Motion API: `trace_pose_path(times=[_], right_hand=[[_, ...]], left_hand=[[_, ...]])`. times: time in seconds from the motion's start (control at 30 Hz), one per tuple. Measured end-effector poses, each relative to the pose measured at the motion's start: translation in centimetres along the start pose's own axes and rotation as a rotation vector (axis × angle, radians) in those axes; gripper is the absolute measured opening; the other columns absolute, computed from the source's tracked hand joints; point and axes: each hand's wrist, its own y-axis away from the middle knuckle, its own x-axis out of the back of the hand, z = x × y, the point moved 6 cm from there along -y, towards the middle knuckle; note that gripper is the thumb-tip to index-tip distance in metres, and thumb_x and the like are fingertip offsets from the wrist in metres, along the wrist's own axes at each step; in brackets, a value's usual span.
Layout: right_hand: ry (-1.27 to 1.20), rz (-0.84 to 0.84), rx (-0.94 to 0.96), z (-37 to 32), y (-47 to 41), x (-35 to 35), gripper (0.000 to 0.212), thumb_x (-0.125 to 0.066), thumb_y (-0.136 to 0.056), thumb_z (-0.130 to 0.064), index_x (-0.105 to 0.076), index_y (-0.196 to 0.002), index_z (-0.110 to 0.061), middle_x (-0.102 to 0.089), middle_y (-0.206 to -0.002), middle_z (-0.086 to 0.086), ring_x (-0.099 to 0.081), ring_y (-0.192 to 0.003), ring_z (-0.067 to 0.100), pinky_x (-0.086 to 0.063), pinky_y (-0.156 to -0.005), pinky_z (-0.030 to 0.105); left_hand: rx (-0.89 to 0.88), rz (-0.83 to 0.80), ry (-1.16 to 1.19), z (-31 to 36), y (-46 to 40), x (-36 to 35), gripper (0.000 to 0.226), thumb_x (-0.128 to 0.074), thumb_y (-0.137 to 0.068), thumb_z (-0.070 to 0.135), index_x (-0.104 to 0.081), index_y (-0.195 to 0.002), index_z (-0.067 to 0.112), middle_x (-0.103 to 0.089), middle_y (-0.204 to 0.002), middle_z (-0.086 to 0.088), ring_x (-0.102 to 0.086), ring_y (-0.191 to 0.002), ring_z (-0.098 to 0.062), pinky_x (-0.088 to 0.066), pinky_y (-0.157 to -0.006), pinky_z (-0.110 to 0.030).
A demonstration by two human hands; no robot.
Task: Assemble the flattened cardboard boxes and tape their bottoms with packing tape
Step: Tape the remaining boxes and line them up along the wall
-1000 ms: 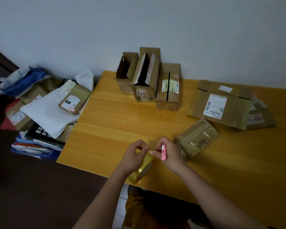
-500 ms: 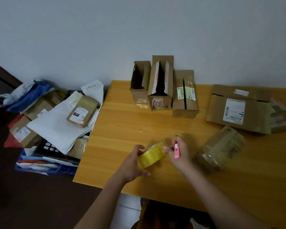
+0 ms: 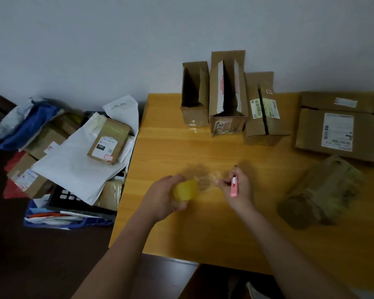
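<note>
Above table (image 3: 203, 234) centre: your left hand (image 3: 162, 197) grips packing tape roll (image 3: 186, 189); right hand (image 3: 238, 190) pinches pink cutter (image 3: 233, 186) plus tape end. Risk: slack strip folds, sticks to itself.

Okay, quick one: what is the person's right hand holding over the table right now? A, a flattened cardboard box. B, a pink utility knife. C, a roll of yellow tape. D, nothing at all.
B: the right hand grips a pink utility knife, while the yellow tape roll sits in the left hand.
</note>
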Motion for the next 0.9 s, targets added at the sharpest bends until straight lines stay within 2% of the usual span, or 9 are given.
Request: trace_pose_path(times=[0.1, 0.17, 0.27, 0.43, 0.57, 0.67, 0.77, 0.83, 0.9], right_hand=[[0.126, 0.032, -0.038, 1.1, -0.9, -0.5, 0.045, -0.079, -0.077, -0.008, -0.038, -0.070, -0.023, -0.057, -0.068, -0.007, -0.058, -0.062, 0.008, -0.049, -0.063, 0.034], [0.264, 0.086, -0.050, 1.6, -1.1, -0.3, 0.043, -0.078, -0.079, -0.016, -0.037, -0.070, -0.025, -0.059, -0.069, -0.013, -0.056, -0.062, 0.010, -0.041, -0.055, 0.030], [0.344, 0.176, -0.058, 2.4, -1.8, 0.3, 0.043, -0.074, -0.082, -0.013, -0.035, -0.069, -0.027, -0.058, -0.070, -0.014, -0.054, -0.059, 0.005, -0.033, -0.052, 0.026], [0.361, 0.187, -0.059, 3.6, -3.4, 0.3, 0.042, -0.073, -0.080, -0.011, -0.038, -0.072, -0.034, -0.065, -0.085, 0.004, -0.064, -0.071, 0.019, -0.048, -0.059, 0.035], [0.558, 0.189, -0.055, 3.8, -3.4, 0.0, 0.025, -0.075, -0.081, -0.017, -0.054, -0.095, -0.019, -0.061, -0.096, 0.012, -0.054, -0.076, 0.025, -0.035, -0.060, 0.029], [0.777, 0.189, -0.006, 3.4, -3.2, -0.2, 0.048, -0.070, -0.087, -0.027, -0.048, -0.126, -0.010, -0.061, -0.108, 0.018, -0.056, -0.096, 0.029, -0.045, -0.067, 0.034], [0.841, 0.181, -0.019, 3.2, -3.8, 0.7, 0.091, -0.083, -0.069, -0.044, -0.035, -0.138, -0.009, -0.053, -0.124, 0.016, -0.046, -0.111, 0.029, -0.037, -0.066, 0.029], [0.824, 0.156, -0.033, 3.2, -4.2, 0.8, 0.091, -0.084, -0.068, -0.041, -0.034, -0.137, -0.010, -0.051, -0.127, 0.015, -0.043, -0.114, 0.028, -0.036, -0.065, 0.028], [0.767, 0.190, -0.005, 2.8, -4.2, 0.8, 0.070, -0.081, -0.075, -0.029, -0.039, -0.128, -0.010, -0.054, -0.117, 0.015, -0.047, -0.107, 0.027, -0.035, -0.061, 0.028]], left_hand=[[0.028, -0.024, -0.235, 0.6, -1.0, -0.2, 0.063, -0.081, -0.071, 0.039, -0.054, -0.128, 0.030, -0.058, -0.109, -0.001, -0.057, -0.097, -0.027, -0.045, -0.074, -0.036], [0.011, -0.007, -0.282, 1.3, -1.8, -0.9, 0.065, -0.079, -0.072, 0.045, -0.055, -0.131, 0.029, -0.056, -0.106, -0.002, -0.057, -0.099, -0.028, -0.042, -0.073, -0.035], [0.000, 0.038, -0.116, 1.2, -2.9, -1.0, 0.066, -0.078, -0.070, 0.055, -0.059, -0.128, 0.027, -0.053, -0.102, 0.001, -0.057, -0.095, -0.025, -0.044, -0.074, -0.035], [0.030, -0.038, -0.300, 2.7, -4.5, -1.5, 0.071, -0.068, -0.076, 0.063, -0.050, -0.136, 0.030, -0.058, -0.120, -0.001, -0.057, -0.107, -0.027, -0.045, -0.084, -0.035], [0.025, -0.079, -0.343, 4.6, -6.0, -2.1, 0.072, -0.069, -0.077, 0.061, -0.049, -0.139, 0.028, -0.054, -0.133, -0.002, -0.054, -0.119, -0.025, -0.041, -0.096, -0.035], [0.022, -0.102, -0.328, 4.6, -6.2, -2.4, 0.074, -0.070, -0.076, 0.061, -0.050, -0.138, 0.027, -0.053, -0.135, -0.004, -0.055, -0.119, -0.026, -0.044, -0.097, -0.038], [0.019, -0.099, -0.336, 4.4, -6.0, -2.8, 0.074, -0.069, -0.076, 0.063, -0.050, -0.138, 0.028, -0.055, -0.133, -0.001, -0.058, -0.114, -0.027, -0.049, -0.092, -0.040], [0.027, -0.094, -0.343, 4.4, -6.0, -2.7, 0.074, -0.070, -0.075, 0.063, -0.050, -0.138, 0.028, -0.056, -0.131, 0.000, -0.059, -0.111, -0.027, -0.051, -0.088, -0.039], [0.046, -0.101, -0.333, 4.3, -5.9, -2.7, 0.077, -0.070, -0.074, 0.064, -0.049, -0.138, 0.029, -0.056, -0.131, 0.000, -0.058, -0.113, -0.025, -0.051, -0.089, -0.039]])
